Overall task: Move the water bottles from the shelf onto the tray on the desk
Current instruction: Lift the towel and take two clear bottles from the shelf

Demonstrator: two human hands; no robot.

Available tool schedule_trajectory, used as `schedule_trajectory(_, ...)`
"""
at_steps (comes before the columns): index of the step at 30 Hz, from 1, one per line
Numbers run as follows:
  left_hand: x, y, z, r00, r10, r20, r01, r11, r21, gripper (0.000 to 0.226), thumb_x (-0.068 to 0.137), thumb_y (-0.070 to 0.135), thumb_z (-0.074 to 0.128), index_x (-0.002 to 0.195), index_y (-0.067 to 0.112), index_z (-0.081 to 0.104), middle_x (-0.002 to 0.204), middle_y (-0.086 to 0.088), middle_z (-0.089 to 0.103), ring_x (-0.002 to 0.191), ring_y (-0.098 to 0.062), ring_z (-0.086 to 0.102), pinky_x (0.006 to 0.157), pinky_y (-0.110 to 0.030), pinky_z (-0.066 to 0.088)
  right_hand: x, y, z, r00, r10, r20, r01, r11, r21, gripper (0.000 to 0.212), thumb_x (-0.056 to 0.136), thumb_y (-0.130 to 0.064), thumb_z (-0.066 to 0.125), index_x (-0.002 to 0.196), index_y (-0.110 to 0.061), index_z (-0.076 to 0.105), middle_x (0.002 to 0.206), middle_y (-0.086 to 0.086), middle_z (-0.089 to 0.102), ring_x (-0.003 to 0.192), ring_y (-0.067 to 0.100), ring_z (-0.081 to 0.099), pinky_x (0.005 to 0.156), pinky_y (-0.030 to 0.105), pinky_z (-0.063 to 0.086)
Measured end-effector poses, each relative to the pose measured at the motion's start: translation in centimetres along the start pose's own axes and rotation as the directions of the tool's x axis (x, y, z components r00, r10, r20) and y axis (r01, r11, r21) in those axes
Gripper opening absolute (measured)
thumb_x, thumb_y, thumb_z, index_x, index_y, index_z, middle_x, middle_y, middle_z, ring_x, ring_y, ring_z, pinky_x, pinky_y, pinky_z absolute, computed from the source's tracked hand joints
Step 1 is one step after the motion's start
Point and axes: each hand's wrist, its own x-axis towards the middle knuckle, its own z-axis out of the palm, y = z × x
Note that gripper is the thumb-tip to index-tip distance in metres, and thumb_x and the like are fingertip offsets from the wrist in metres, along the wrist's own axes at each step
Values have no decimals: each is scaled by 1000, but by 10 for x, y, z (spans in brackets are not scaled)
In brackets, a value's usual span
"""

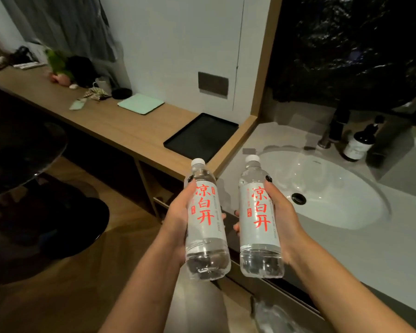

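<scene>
I hold two clear water bottles with white caps and white labels with red characters. My left hand [178, 212] grips the left bottle [205, 219] around its label. My right hand [281, 212] grips the right bottle [259, 219] the same way. Both bottles are upright, tilted slightly away from me, side by side in the air in front of the desk's corner. The black rectangular tray [178, 140] lies on the wooden desk [120, 126] just beyond the bottles, with nothing on it.
A white sink basin [334, 188] in a grey counter sits to the right, with a dark pump bottle [360, 140] behind it. On the desk lie a pale green pad [141, 103], a mug, a plant and small clutter. A dark round table [22, 150] is on the left.
</scene>
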Motion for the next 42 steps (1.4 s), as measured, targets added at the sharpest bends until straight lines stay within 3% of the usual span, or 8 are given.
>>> schedule_trajectory(8, 53, 92, -63, 1000, 8, 12, -9, 997, 77, 51, 86, 52, 54, 117, 12, 56, 85, -13, 69, 69, -26, 68, 60, -36, 57, 81, -5, 87, 998, -65, -4, 65, 998, 13, 58, 78, -63, 55, 112, -16, 57, 78, 11, 66, 63, 24, 65, 67, 38, 56)
schedule_trajectory(11, 78, 119, -78, 999, 31, 15, -33, 992, 124, 48, 88, 51, 52, 114, 11, 57, 79, -12, 69, 66, -25, 68, 58, -35, 58, 112, -18, 111, 997, -72, -23, 72, 997, -2, 56, 79, -62, 53, 110, -16, 56, 78, 11, 66, 63, 24, 65, 64, 36, 56)
schedule_trajectory(15, 122, 155, -89, 998, -54, 38, 52, 997, 61, 47, 85, 51, 56, 109, 10, 58, 73, -9, 66, 66, -24, 64, 65, -34, 55, 159, -42, 136, 995, -97, -36, 97, 995, -17, 55, 78, -62, 54, 109, -16, 57, 81, 11, 67, 65, 25, 66, 70, 39, 54)
schedule_trajectory(21, 207, 214, -95, 994, -90, 59, 87, 995, 45, 48, 81, 51, 61, 108, 12, 59, 77, -10, 64, 69, -24, 63, 71, -37, 52, 240, -94, 166, 991, -130, -20, 129, 991, -29, 52, 81, -60, 51, 105, -14, 57, 78, 10, 64, 63, 23, 64, 64, 34, 55)
schedule_trajectory(27, 276, 273, -94, 989, -115, 87, 114, 993, 22, 46, 82, 50, 60, 106, 11, 59, 75, -10, 65, 66, -24, 63, 66, -34, 53, 302, -149, 196, 992, -126, -28, 125, 991, -39, 50, 83, -59, 50, 102, -13, 59, 79, 12, 66, 64, 24, 64, 60, 32, 55)
schedule_trajectory(33, 335, 320, -98, 988, -116, 103, 115, 993, 9, 48, 80, 50, 63, 109, 12, 60, 75, -9, 64, 64, -24, 65, 59, -32, 55, 352, -184, 216, 990, -128, -58, 124, 990, -69, 55, 72, -56, 61, 106, -13, 59, 80, 11, 68, 65, 25, 66, 62, 32, 56)
schedule_trajectory(37, 377, 352, -106, 979, -166, 114, 160, 985, 64, 58, 74, 51, 70, 115, 13, 59, 84, -10, 67, 70, -25, 67, 63, -35, 56, 389, -200, 230, 976, -176, -127, 165, 982, -95, 63, 58, -51, 67, 107, -13, 58, 81, 11, 69, 66, 25, 68, 60, 33, 57)
schedule_trajectory(42, 442, 399, -118, 961, -228, 156, 202, 965, 167, 52, 75, 49, 69, 109, 11, 60, 77, -9, 67, 66, -24, 65, 64, -33, 54, 441, -222, 253, 946, -257, -197, 250, 966, -64, 46, 75, -42, 63, 108, -11, 56, 80, 12, 68, 67, 27, 67, 65, 36, 55)
